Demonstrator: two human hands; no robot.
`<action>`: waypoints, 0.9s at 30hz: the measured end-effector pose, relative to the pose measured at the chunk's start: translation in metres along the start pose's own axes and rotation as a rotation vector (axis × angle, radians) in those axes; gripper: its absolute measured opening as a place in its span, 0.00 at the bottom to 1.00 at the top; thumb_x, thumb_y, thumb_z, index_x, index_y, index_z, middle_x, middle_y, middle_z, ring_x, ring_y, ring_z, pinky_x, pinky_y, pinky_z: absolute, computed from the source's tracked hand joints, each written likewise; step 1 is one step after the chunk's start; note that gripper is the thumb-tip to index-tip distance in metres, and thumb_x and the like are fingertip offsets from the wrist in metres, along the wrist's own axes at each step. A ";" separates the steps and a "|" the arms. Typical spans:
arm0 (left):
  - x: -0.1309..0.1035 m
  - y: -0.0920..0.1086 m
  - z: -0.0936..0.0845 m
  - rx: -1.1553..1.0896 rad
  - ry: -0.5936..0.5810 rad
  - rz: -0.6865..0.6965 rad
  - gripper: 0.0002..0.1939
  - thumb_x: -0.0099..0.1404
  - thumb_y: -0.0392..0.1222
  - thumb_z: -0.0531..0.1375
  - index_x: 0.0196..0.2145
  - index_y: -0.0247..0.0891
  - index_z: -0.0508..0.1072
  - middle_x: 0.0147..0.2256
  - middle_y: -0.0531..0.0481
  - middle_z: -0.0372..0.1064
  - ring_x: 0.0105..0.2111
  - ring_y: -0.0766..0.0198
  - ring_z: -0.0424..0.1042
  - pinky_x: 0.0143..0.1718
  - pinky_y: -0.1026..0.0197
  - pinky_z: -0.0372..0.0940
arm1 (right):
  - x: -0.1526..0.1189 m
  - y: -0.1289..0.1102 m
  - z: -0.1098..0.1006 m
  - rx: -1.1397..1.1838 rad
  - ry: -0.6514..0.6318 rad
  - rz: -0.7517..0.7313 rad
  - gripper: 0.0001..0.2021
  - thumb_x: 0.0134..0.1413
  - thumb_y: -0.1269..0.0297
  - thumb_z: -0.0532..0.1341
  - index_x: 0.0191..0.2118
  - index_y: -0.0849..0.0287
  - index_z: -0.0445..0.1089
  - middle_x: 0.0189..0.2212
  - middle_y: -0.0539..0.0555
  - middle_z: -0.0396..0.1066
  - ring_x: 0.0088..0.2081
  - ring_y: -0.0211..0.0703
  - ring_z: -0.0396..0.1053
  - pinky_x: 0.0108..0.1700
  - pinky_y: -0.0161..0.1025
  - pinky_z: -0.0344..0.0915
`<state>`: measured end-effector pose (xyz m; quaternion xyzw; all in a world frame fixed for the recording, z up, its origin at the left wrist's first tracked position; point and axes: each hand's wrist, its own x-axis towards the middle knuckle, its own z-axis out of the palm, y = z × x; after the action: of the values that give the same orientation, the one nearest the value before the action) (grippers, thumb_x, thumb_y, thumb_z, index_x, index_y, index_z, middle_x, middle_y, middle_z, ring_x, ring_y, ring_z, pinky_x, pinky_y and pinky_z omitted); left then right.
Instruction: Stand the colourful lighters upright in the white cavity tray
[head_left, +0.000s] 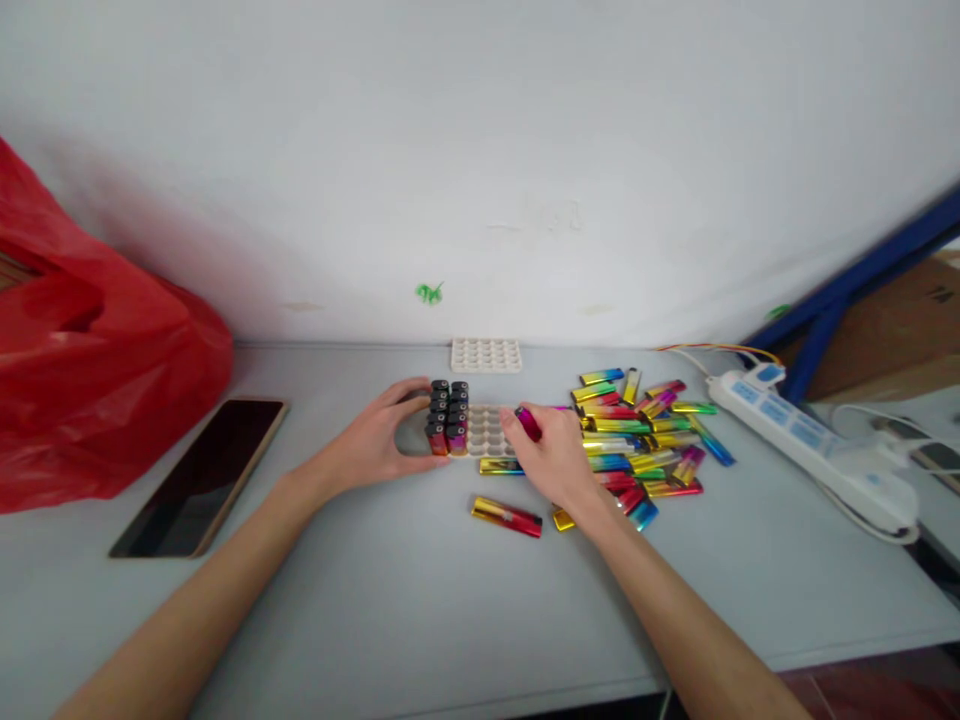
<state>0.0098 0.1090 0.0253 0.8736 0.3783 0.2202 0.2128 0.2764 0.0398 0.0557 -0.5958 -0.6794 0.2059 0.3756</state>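
A pale tray (pixel 486 432) with round pockets lies on the table. At its left end, two columns of lighters (pixel 448 418) stand upright, black ends up and shiny coloured bodies below. My left hand (pixel 382 432) curves around that end, thumb at the near edge and fingers at the far edge, gripping the tray. Over the tray's right part, my right hand (pixel 551 450) is closed on a magenta lighter (pixel 529 424); the hand hides part of the tray. Loose shiny lighters (pixel 637 430) lie heaped to its right. A gold and red lighter (pixel 507 516) lies in front.
A second pale tray (pixel 486 355) sits at the back against the wall. On the left are a dark-screened phone (pixel 201 478) and a red plastic bag (pixel 112 370). To the right lie a white power strip (pixel 814 445) with cables, a blue metal frame (pixel 825 320) and a cardboard box (pixel 892 330).
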 end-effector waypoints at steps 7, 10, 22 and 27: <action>0.001 0.000 -0.004 -0.005 -0.030 -0.006 0.34 0.60 0.63 0.73 0.55 0.36 0.80 0.66 0.33 0.68 0.67 0.37 0.69 0.72 0.37 0.63 | 0.001 0.004 0.000 -0.016 0.001 0.002 0.20 0.73 0.50 0.55 0.28 0.51 0.57 0.19 0.45 0.60 0.24 0.42 0.60 0.33 0.40 0.52; 0.001 -0.001 -0.006 0.007 -0.056 -0.012 0.35 0.61 0.64 0.73 0.57 0.37 0.80 0.67 0.34 0.67 0.67 0.37 0.69 0.72 0.36 0.63 | 0.003 0.005 -0.001 0.082 -0.093 -0.047 0.17 0.77 0.50 0.52 0.37 0.53 0.65 0.28 0.49 0.71 0.31 0.45 0.70 0.37 0.39 0.60; -0.002 -0.001 -0.001 0.011 -0.039 -0.004 0.40 0.60 0.63 0.73 0.62 0.37 0.75 0.69 0.34 0.64 0.69 0.39 0.67 0.73 0.43 0.62 | 0.010 0.009 0.004 -0.065 -0.119 -0.170 0.15 0.81 0.54 0.53 0.47 0.56 0.73 0.35 0.53 0.81 0.39 0.48 0.78 0.43 0.41 0.66; -0.003 -0.003 0.003 -0.002 -0.002 0.002 0.41 0.58 0.65 0.73 0.62 0.38 0.74 0.68 0.34 0.66 0.68 0.37 0.67 0.73 0.40 0.62 | 0.022 0.008 0.017 -0.415 -0.126 -0.231 0.14 0.79 0.56 0.57 0.46 0.60 0.74 0.44 0.62 0.81 0.48 0.56 0.77 0.51 0.47 0.66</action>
<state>0.0078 0.1078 0.0203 0.8739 0.3769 0.2201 0.2140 0.2682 0.0656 0.0451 -0.5646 -0.7928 0.0545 0.2230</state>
